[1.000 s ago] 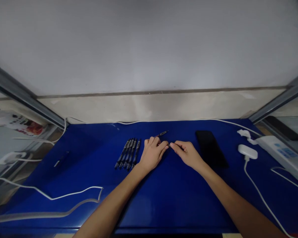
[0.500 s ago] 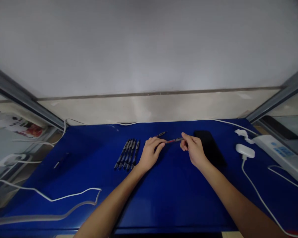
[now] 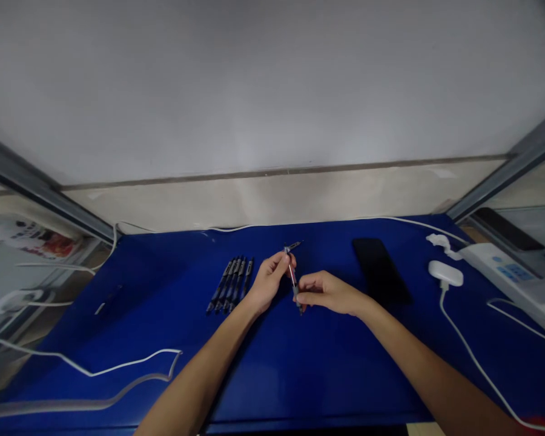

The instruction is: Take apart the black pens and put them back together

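Left of your left hand (image 3: 269,280), black pens (image 3: 233,282) lie already aligned; the grey-ended pen (image 3: 293,275) it and your right hand (image 3: 327,292) pinch isn't.

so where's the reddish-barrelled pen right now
Just below centre in the head view, the reddish-barrelled pen is held between the left hand and right hand over the blue tabletop, right of the row of pens.

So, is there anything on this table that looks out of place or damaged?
Nothing looks spilled or visibly damaged. One slim dark item lies alone at the left of the blue table, away from the row of pens, so it looks somewhat astray.
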The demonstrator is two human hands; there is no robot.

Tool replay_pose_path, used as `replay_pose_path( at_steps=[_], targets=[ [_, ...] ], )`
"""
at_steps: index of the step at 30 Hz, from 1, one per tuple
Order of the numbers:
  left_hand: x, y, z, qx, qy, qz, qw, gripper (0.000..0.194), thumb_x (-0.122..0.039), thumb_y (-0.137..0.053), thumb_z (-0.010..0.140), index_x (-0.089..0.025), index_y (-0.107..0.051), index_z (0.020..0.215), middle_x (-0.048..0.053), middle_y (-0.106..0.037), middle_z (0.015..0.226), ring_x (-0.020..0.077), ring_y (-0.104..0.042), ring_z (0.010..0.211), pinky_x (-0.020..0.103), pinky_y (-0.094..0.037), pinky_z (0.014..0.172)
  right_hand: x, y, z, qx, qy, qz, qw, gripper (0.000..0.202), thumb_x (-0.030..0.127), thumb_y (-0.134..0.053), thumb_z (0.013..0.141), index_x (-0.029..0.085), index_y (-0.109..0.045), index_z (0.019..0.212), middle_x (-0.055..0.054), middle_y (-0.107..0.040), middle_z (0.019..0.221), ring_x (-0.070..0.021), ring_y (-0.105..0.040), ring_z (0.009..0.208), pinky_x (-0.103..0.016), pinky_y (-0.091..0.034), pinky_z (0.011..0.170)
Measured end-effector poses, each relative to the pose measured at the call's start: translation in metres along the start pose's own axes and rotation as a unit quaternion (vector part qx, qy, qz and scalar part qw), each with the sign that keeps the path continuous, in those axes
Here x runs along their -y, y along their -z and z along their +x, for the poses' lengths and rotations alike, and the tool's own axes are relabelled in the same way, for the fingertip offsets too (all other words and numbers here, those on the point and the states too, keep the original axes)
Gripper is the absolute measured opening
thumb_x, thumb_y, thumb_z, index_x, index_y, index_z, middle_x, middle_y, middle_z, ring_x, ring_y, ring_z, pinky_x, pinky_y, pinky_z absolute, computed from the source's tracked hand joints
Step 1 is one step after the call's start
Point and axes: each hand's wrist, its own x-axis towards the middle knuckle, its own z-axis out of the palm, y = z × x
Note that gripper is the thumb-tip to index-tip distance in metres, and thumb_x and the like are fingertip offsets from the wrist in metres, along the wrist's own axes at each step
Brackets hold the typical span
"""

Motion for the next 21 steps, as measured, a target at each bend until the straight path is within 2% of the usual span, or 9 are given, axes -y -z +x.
replay_pose_path(
  at_steps=[2, 4, 5, 7, 9, 11, 15, 17, 21],
  targets=[
    [-0.002, -0.005, -0.003, 0.044, 0.017, 0.015, 0.999, 0.040, -0.051, -0.050, 0.094, -0.014, -0.059, 0.081, -0.001, -0.052, 0.069, 0.0097, -0.044, 0.063, 0.023, -0.036, 0.063, -0.003, 0.001, 0.001, -0.044, 0.017, -0.027, 0.999, 0.038, 0.047, -0.056, 0.092, 0.016, -0.066, 0.072, -0.003, -0.065, 0.069, -0.0146, -0.060, 0.064, -0.028, -0.044, 0.065],
    [-0.003, -0.009, -0.006, 0.090, 0.033, 0.028, 0.995, 0.043, -0.052, -0.047, 0.094, -0.014, -0.058, 0.079, -0.002, -0.050, 0.065, 0.0091, -0.042, 0.059, 0.023, -0.033, 0.059, -0.006, 0.006, 0.002, -0.153, 0.053, -0.052, 0.985, 0.051, 0.050, -0.047, 0.096, 0.017, -0.058, 0.059, -0.001, -0.057, 0.059, -0.0124, -0.054, 0.057, -0.028, -0.042, 0.061],
    [-0.003, -0.011, -0.007, 0.111, 0.040, 0.033, 0.993, 0.043, -0.053, -0.048, 0.094, -0.014, -0.058, 0.078, -0.002, -0.049, 0.064, 0.0089, -0.041, 0.058, 0.023, -0.032, 0.059, -0.007, 0.009, 0.003, -0.207, 0.075, -0.055, 0.974, 0.051, 0.051, -0.047, 0.096, 0.018, -0.055, 0.058, 0.000, -0.054, 0.057, -0.0119, -0.051, 0.056, -0.027, -0.041, 0.060],
    [-0.002, -0.014, -0.009, 0.140, 0.049, 0.041, 0.988, 0.043, -0.053, -0.050, 0.093, -0.013, -0.059, 0.078, -0.001, -0.051, 0.065, 0.0088, -0.042, 0.059, 0.022, -0.033, 0.059, -0.007, 0.014, 0.003, -0.257, 0.108, -0.036, 0.960, 0.038, 0.049, -0.053, 0.094, 0.019, -0.058, 0.071, 0.002, -0.054, 0.061, -0.0123, -0.051, 0.057, -0.027, -0.041, 0.059],
    [0.001, -0.015, -0.010, 0.146, 0.052, 0.038, 0.987, 0.043, -0.052, -0.052, 0.092, -0.013, -0.061, 0.079, 0.000, -0.053, 0.068, 0.0093, -0.045, 0.061, 0.023, -0.034, 0.060, -0.004, 0.016, 0.003, -0.239, 0.115, -0.013, 0.964, 0.026, 0.046, -0.059, 0.091, 0.021, -0.062, 0.089, 0.001, -0.059, 0.067, -0.0136, -0.055, 0.061, -0.027, -0.042, 0.060],
    [0.003, -0.014, -0.010, 0.137, 0.050, 0.031, 0.989, 0.043, -0.053, -0.053, 0.091, -0.012, -0.062, 0.080, 0.000, -0.055, 0.068, 0.0097, -0.046, 0.061, 0.023, -0.034, 0.060, 0.000, 0.013, 0.002, -0.205, 0.108, -0.006, 0.973, 0.024, 0.043, -0.059, 0.091, 0.021, -0.063, 0.100, 0.000, -0.063, 0.071, -0.0150, -0.060, 0.065, -0.028, -0.044, 0.062],
    [0.005, -0.013, -0.009, 0.122, 0.059, 0.024, 0.991, 0.047, -0.056, -0.054, 0.089, -0.012, -0.064, 0.078, 0.001, -0.055, 0.067, 0.0096, -0.046, 0.059, 0.023, -0.035, 0.059, 0.005, 0.006, 0.001, -0.177, 0.102, 0.004, 0.979, 0.022, 0.040, -0.059, 0.092, 0.020, -0.066, 0.095, -0.001, -0.064, 0.071, -0.0161, -0.062, 0.068, -0.029, -0.044, 0.065],
    [0.004, -0.012, -0.008, 0.121, 0.065, 0.037, 0.990, 0.047, -0.057, -0.055, 0.088, -0.012, -0.067, 0.081, 0.002, -0.057, 0.067, 0.0101, -0.047, 0.060, 0.023, -0.035, 0.060, 0.004, 0.005, 0.001, -0.192, 0.099, 0.024, 0.976, 0.021, 0.040, -0.061, 0.091, 0.020, -0.067, 0.093, 0.000, -0.063, 0.068, -0.0157, -0.060, 0.066, -0.029, -0.044, 0.065],
    [0.002, -0.013, -0.009, 0.135, 0.071, 0.055, 0.987, 0.050, -0.058, -0.050, 0.090, -0.013, -0.072, 0.089, 0.004, -0.062, 0.069, 0.0121, -0.051, 0.063, 0.024, -0.037, 0.063, -0.001, 0.012, 0.004, -0.290, 0.126, 0.109, 0.942, 0.021, 0.042, -0.063, 0.090, 0.021, -0.065, 0.096, -0.001, -0.061, 0.078, -0.0137, -0.057, 0.069, -0.028, -0.045, 0.066]
  ],
)
